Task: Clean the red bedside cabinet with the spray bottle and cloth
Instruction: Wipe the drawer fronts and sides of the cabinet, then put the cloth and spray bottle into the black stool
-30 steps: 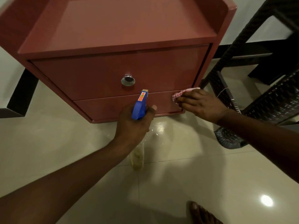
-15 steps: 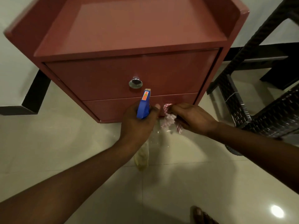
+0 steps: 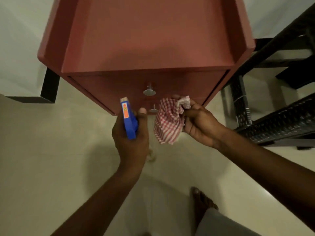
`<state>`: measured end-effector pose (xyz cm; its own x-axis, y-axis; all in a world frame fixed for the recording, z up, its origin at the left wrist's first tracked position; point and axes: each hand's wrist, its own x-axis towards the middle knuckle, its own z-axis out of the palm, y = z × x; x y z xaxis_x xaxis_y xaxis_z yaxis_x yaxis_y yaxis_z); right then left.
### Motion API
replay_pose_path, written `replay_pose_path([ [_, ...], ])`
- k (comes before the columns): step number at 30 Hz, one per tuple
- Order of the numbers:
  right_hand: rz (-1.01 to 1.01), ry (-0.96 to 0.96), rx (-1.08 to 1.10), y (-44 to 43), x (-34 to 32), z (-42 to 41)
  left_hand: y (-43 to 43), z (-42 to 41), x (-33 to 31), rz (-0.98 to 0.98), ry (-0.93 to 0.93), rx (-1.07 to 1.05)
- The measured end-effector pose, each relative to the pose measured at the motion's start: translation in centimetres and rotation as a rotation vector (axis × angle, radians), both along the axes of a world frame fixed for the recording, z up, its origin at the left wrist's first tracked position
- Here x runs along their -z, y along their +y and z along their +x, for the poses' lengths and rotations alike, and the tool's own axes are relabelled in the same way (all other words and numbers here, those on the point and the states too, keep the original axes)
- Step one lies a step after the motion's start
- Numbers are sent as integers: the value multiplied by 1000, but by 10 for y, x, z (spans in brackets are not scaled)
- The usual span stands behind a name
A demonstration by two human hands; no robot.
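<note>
The red bedside cabinet (image 3: 148,40) stands on the floor (image 3: 51,150). At its lower front edge, the left hand (image 3: 131,143) grips the spray bottle (image 3: 128,120) and the right hand (image 3: 199,126) pinches the bunched cloth (image 3: 167,123). Best to mist lightly, spread the cloth flat, and wipe toward the front edge.

L hand (image 3: 131,138) grips blue plastic spray bottle (image 3: 128,120), nozzle toward front of red wooden bedside cabinet (image 3: 150,40). R hand (image 3: 199,123) pinches red-white checked cloth (image 3: 167,123), hanging just right of bottle, near lower round metal knob (image 3: 153,109). Black woven chair (image 3: 272,126) at right.
</note>
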<state>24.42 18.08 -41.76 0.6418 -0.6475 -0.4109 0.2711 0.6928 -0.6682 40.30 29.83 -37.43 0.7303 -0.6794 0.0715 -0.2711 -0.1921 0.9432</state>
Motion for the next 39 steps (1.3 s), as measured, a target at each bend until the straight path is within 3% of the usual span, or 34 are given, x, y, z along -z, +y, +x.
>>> replay_pose_path([
  [4,161,-40,-5,27,-75,-16,35,-11,-56,36,-15,96],
  [23,204,443,-3,87,-464,1,58,6,-417,142,47,214],
  [28,120,582,-14,108,-521,-12,88,11,-478,129,3,262],
  [39,121,508,75,156,-572,-84,132,-23,-538,200,107,337],
])
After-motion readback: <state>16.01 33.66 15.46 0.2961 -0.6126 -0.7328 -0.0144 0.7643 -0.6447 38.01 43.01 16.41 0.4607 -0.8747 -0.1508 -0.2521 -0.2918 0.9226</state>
